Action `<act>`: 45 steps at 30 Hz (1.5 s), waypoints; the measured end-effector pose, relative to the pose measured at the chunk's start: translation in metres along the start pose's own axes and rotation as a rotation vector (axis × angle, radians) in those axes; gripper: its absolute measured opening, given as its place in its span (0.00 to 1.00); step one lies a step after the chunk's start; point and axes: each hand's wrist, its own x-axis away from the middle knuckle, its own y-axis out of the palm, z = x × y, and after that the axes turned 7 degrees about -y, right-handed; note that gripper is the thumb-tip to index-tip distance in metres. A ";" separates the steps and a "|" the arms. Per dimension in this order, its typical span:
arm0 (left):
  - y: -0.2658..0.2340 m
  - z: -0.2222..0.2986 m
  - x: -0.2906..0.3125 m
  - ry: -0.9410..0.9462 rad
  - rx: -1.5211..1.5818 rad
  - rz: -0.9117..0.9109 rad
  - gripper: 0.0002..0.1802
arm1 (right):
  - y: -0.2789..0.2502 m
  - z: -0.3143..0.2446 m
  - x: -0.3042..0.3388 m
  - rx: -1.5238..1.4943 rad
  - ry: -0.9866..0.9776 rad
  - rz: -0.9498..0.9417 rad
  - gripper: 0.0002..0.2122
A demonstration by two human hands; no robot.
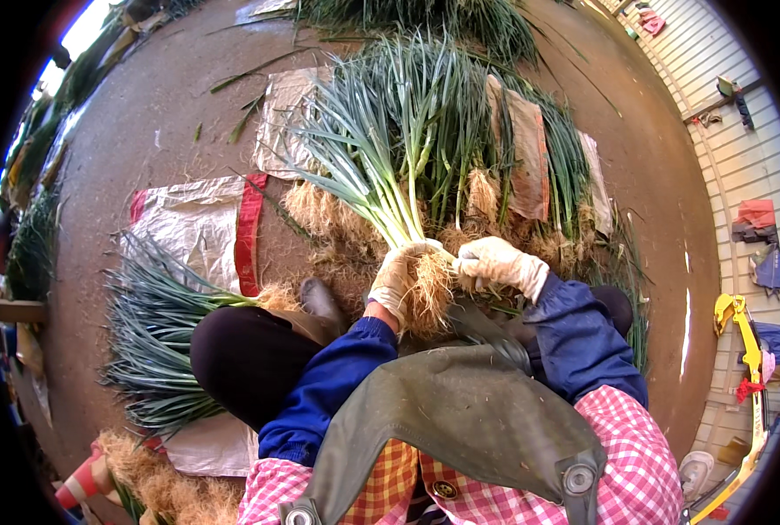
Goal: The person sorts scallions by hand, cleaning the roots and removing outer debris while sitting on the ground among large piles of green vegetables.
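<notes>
Tidying, it seems: the left hand (395, 278) wraps the green onions (393, 210) near their roots (430, 293), before the apron (460, 402); the right hand (498, 264) curls alongside, grip unclear, next move probably needing steadiness.

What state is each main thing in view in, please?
Held onions: roots attached, leaves fanned out.
Left hand: gloved, closed around them.
Right hand: gloved, fingers curled, grip unclear.
Onion pile at left: lying down, roots attached.
Sack with red edges: flat, wrinkled.
Apron: worn, specked with debris.
</notes>
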 end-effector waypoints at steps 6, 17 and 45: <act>-0.009 0.004 -0.005 0.087 -0.112 -0.009 0.20 | -0.003 -0.003 0.041 -0.259 -0.002 -0.051 0.09; 0.001 0.001 -0.001 0.034 -0.097 -0.043 0.19 | -0.159 0.059 0.175 1.110 0.913 0.013 0.17; 0.162 0.016 0.123 0.027 -0.522 -0.223 0.21 | -0.001 -0.147 -0.002 -1.441 -1.068 -0.474 0.22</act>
